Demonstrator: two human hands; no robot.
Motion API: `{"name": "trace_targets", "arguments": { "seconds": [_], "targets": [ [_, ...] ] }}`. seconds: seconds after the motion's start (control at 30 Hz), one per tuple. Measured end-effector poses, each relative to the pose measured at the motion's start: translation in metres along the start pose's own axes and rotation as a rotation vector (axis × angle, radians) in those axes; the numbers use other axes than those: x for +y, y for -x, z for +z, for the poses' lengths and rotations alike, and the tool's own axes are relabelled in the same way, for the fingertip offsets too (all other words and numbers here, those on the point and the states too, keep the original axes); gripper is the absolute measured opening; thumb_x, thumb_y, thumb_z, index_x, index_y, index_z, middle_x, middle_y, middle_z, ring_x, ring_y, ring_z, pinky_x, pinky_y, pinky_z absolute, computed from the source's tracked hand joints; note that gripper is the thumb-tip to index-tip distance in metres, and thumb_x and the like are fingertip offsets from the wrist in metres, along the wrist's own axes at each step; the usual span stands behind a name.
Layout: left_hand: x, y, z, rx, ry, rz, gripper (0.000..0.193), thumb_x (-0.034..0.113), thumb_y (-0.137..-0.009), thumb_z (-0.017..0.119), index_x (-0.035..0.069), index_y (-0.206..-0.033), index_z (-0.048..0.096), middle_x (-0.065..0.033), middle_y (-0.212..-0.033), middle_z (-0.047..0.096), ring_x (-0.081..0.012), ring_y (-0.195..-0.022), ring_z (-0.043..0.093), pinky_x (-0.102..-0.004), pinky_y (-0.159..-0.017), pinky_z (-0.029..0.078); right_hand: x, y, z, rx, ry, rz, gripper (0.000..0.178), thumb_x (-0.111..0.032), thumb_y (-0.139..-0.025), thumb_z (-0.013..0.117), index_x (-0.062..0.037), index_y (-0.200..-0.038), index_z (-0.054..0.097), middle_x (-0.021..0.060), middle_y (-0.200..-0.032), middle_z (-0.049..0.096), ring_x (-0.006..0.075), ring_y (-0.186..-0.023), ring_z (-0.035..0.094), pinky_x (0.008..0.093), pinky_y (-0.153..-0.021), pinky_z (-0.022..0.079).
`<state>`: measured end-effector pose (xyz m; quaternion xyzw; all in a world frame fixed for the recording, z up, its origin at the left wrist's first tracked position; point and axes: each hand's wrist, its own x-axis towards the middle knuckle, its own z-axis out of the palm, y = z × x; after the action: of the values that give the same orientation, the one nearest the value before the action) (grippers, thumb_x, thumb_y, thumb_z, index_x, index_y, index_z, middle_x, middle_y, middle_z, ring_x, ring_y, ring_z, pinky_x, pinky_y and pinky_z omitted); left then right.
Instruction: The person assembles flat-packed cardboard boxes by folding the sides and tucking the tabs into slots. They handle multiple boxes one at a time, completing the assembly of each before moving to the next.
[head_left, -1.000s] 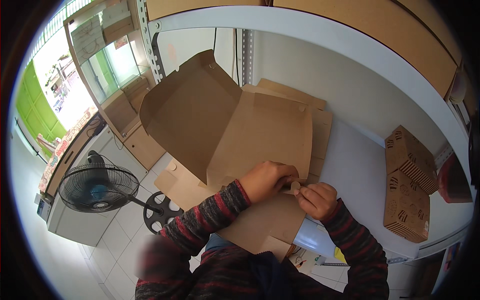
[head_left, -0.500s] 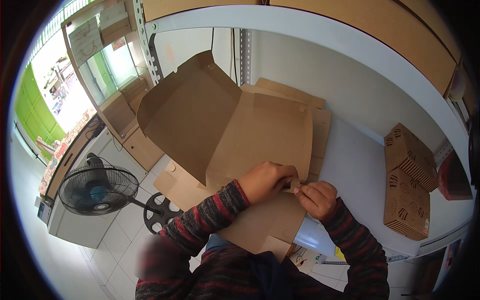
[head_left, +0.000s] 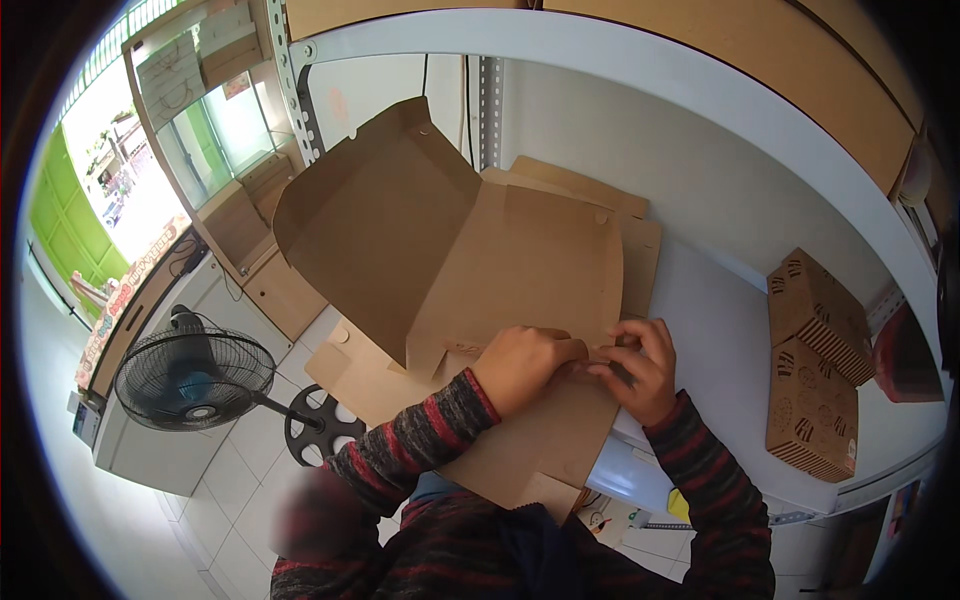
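A brown cardboard box [head_left: 535,255], partly folded, lies with its lid [head_left: 375,225] raised at the left and its base spread to the right. At the base's near right corner, my left hand [head_left: 528,368] is closed on the near side wall, its fingertips mostly hidden behind the knuckles. Just to its right, my right hand [head_left: 643,372] pinches the same corner between thumb and fingers. The small flap there is largely covered by my fingers. Under the box are flat cardboard blanks [head_left: 530,440] that stick out toward me and on the other sides.
Two printed brown boxes [head_left: 815,405] are stacked at the right of the white shelf surface [head_left: 700,300]. A white shelf beam [head_left: 640,45] arches overhead with cardboard above. A black fan [head_left: 195,375] stands at the left, near a glass-fronted cabinet [head_left: 225,130].
My right hand has shifted up slightly, its fingers now raised and more bent over the corner. The near wall shows more beside my left hand, which has moved little.
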<state>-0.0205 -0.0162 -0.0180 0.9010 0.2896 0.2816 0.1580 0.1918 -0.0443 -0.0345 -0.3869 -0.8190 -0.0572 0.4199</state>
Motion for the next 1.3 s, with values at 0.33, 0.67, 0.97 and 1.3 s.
{"name": "trace_targets", "arguments": {
  "seconds": [0.33, 0.67, 0.97, 1.3],
  "targets": [
    [-0.009, -0.010, 0.024, 0.006, -0.018, -0.066, 0.008, 0.010, -0.081, 0.062, 0.005, -0.087, 0.065, -0.0107, -0.092, 0.062, -0.0321, -0.088, 0.061, -0.0419, -0.076, 0.049, 0.007, 0.001, 0.005, -0.148, -0.132, 0.108, 0.009, -0.011, -0.073, 0.075, -0.0058, -0.074, 0.068, 0.0040, -0.113, 0.061, 0.0290, -0.107, 0.044, 0.0402, -0.092, 0.038],
    [-0.001, 0.002, -0.010, 0.117, -0.096, 0.048, 0.020, 0.013, -0.081, 0.066, 0.003, -0.098, 0.063, -0.0128, -0.095, 0.062, -0.0332, -0.093, 0.059, -0.0415, -0.084, 0.046, 0.014, 0.004, -0.001, -0.095, -0.067, 0.050, 0.014, -0.013, -0.071, 0.075, -0.0069, -0.068, 0.063, 0.0035, -0.113, 0.062, 0.0293, -0.106, 0.046, 0.0414, -0.093, 0.035],
    [0.027, 0.077, -0.085, 0.132, 0.004, -0.239, 0.028, 0.001, -0.078, 0.069, 0.000, -0.105, 0.062, -0.0146, -0.100, 0.063, -0.0341, -0.095, 0.061, -0.0393, -0.082, 0.049, 0.022, 0.001, -0.008, 0.002, 0.117, 0.068, 0.011, -0.011, -0.069, 0.070, -0.0081, -0.072, 0.060, 0.0058, -0.108, 0.061, 0.0290, -0.107, 0.046, 0.0443, -0.093, 0.033],
    [0.018, 0.109, -0.080, 0.619, -0.386, -0.214, 0.028, -0.011, -0.070, 0.061, 0.002, -0.094, 0.065, -0.0145, -0.109, 0.060, -0.0350, -0.111, 0.056, -0.0428, -0.093, 0.045, -0.025, -0.025, 0.021, -0.032, 0.194, -0.267, 0.024, -0.015, -0.074, 0.066, -0.0078, -0.097, 0.064, 0.0077, -0.101, 0.061, 0.0265, -0.090, 0.056, 0.0446, -0.088, 0.042]
  ]
}}
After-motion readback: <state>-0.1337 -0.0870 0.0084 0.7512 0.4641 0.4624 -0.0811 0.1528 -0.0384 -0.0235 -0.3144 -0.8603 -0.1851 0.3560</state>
